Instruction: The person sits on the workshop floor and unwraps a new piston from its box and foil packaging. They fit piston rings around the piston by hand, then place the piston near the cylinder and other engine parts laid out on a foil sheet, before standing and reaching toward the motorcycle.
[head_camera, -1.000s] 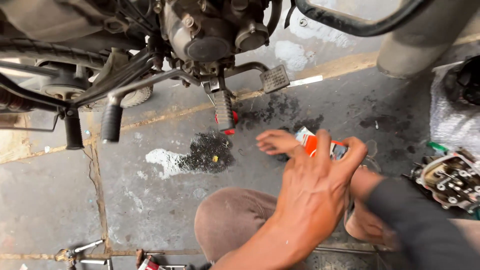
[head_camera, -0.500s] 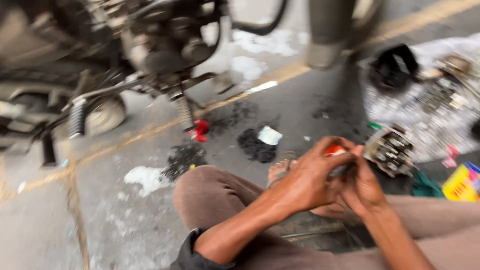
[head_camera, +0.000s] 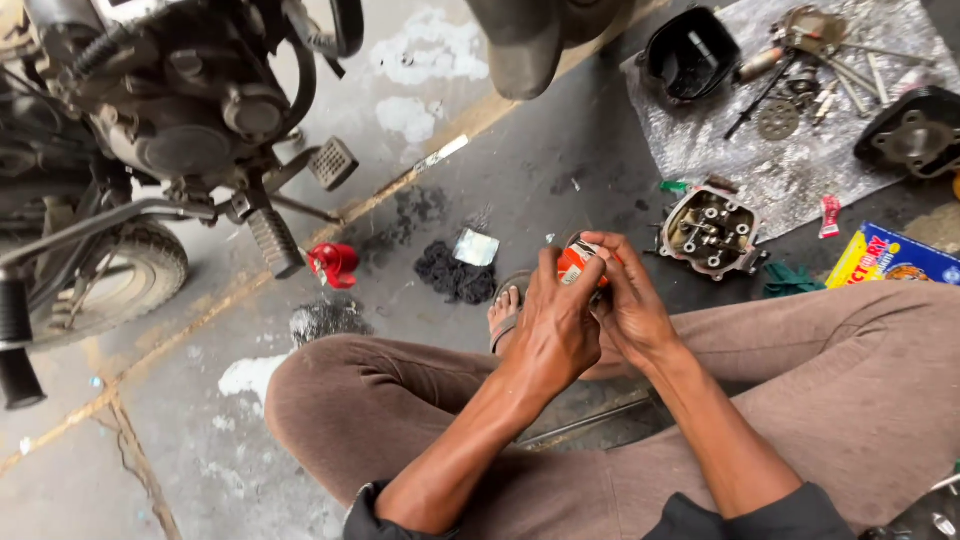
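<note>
While both hands meet above the person's knees, the scene reads so:

Left hand (head_camera: 556, 330): fingers curled closed around a small orange container (head_camera: 576, 262), covering most of it from the left side.
Right hand (head_camera: 630, 305): fingers bent onto the same orange container from the right, gripping it; the two hands touch each other.
Orange container: held between the hands, above the sandalled foot (head_camera: 507, 312) and the brown trousers (head_camera: 880, 380).
Floor (head_camera: 200, 440): dark stained concrete with white patches.
Cylinder head (head_camera: 710, 230): on the floor just beyond the right hand.
Motorcycle (head_camera: 170, 120): upper left, a red cap (head_camera: 335, 263) lying near its footpeg.
Grey sheet (head_camera: 790, 170): upper right, carrying loose engine parts.
Yellow and blue box (head_camera: 885, 258): at the right edge.
</note>
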